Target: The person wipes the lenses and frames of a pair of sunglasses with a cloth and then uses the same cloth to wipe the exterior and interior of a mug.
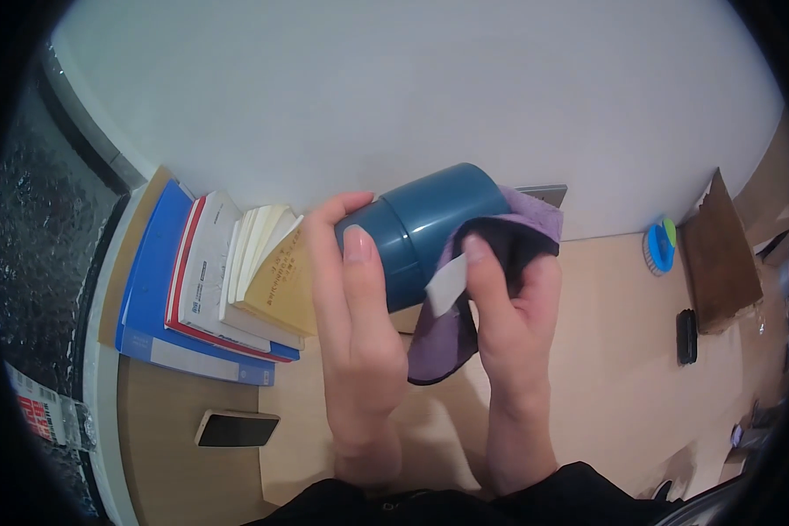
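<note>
A glossy teal cylindrical cup [447, 197] is tilted on its side in the air, well above the desk. My left hand [361, 315] grips its left end, with the thumb on the near side and a finger over the top. In my right hand [513, 309] is a purple cloth [437, 352] with a dark underside and a white tag [448, 286]. The cloth lies against the cup's right end and lower side. Its folds hide that end of the cup.
Books [283, 283] and a blue binder [144, 289] stand at the left by the wall. A smartphone [238, 429] lies nearer me. On the right of the desk [618, 394] are a blue and green brush [661, 246], a cardboard box [723, 263] and a black object [686, 336].
</note>
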The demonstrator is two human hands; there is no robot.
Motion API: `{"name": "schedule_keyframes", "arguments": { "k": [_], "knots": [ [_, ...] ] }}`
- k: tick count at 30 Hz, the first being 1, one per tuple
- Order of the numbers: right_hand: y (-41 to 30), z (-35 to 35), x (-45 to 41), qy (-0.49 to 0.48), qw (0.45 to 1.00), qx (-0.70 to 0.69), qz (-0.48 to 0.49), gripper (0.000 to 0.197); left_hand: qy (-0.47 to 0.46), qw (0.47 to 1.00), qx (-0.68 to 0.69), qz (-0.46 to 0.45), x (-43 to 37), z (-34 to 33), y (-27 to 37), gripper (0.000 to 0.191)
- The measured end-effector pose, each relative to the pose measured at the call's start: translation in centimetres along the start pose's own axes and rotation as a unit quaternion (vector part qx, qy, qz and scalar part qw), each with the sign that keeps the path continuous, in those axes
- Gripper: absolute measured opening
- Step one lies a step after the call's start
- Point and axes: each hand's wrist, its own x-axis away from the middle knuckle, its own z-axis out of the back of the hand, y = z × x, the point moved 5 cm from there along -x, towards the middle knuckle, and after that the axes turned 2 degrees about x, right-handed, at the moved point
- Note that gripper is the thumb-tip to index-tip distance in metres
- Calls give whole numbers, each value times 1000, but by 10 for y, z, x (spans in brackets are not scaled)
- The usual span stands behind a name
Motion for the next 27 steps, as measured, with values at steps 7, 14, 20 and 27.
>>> {"name": "schedule_keyframes", "arguments": {
  "k": [7, 14, 20, 27],
  "knots": [
    [-8, -4, 1, -67, 996, 57, 28, 32, -45, 998, -26, -40, 9, -5, 9, 48],
    [-11, 2, 2, -42, 999, 31, 12, 33, -15, 998, 53, -10, 10, -10, 5, 64],
    [-13, -1, 4, -34, 998, 36, 32, 34, -24, 999, 31, -7, 10, -7, 11, 62],
    [-5, 7, -1, -69, 990, 114, 52, 63, -14, 1000, -8, -9, 10, -6, 11, 60]
  ]
}}
